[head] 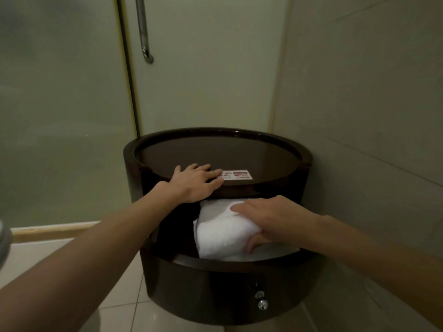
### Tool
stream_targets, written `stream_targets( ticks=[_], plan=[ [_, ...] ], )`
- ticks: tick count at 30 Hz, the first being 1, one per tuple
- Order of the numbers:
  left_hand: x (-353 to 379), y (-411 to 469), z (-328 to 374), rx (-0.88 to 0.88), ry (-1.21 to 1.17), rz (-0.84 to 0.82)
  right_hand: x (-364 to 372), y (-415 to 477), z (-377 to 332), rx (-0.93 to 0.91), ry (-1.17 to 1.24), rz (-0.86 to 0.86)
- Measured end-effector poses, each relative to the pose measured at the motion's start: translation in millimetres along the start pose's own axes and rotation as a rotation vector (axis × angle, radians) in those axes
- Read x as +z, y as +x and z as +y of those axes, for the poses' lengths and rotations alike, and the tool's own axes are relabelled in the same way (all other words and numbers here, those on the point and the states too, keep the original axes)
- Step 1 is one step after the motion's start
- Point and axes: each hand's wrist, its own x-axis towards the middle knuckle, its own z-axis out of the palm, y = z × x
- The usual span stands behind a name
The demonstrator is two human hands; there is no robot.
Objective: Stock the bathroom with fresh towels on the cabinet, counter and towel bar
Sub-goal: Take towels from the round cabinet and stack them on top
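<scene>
In the corner, between a cloudy glass door (203, 68) and a gray wall (359, 92), stands 1 round dark cabinet (215, 149) on a pale tile floor (119, 271). Its top is flat with a raised rim. Under the top, a curved drawer (215, 291) is pulled out toward the person. Inside the drawer lies 1 white folded towel (223, 233), fluffy and thick, on the right side of the drawer. The left side of the drawer is too dark to see into.

The person's right hand (273, 216) grasps the towel, with the fingers laid over its top and the thumb tucked under its side. The left hand (194, 183) lies flat on the front edge of the cabinet top, fingers straight, holding nothing. Its fingertips touch a small WiFi card (237, 175) lying on the top.

A long metal handle (143, 32) hangs on the glass door. A small shiny knob (263, 304) sits on the drawer front.
</scene>
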Motion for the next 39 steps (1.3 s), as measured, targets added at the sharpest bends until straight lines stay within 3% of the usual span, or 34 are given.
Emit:
stream_targets(
  ticks=[4, 10, 17, 20, 26, 32, 39],
  plan=[
    [1.6, -0.4, 0.1, 0.001, -0.001, 0.006, -1.4, 6.4, 3.2, -0.043, -0.006, -0.118],
    [-0.3, -0.6, -0.2, 0.011, 0.001, -0.027, -19.0, 14.8, 10.2, 0.051, 0.149, -0.120],
    [-10.0, -4.8, -1.2, 0.065, 0.011, -0.117, -69.4, 21.1, 34.9, 0.164, 0.430, 0.021],
    [-15.3, -9.6, 1.3, 0.064, -0.093, -0.048, -98.8, 24.9, 51.5, 0.224, 0.476, 0.073],
    [-19.3, -11.4, 0.0, 0.044, -0.280, -0.022, -156.9, 38.5, 94.0, 0.348, 0.437, 0.080],
    [-13.9, -10.1, -2.6, 0.039, -0.223, -0.064, -202.0, 66.3, 133.5, 0.442, 0.401, 0.335],
    [-8.3, -10.3, -5.8, 0.063, -0.168, -0.090, -153.7, 130.2, 137.0, 0.496, 0.049, 0.429]
  ],
)
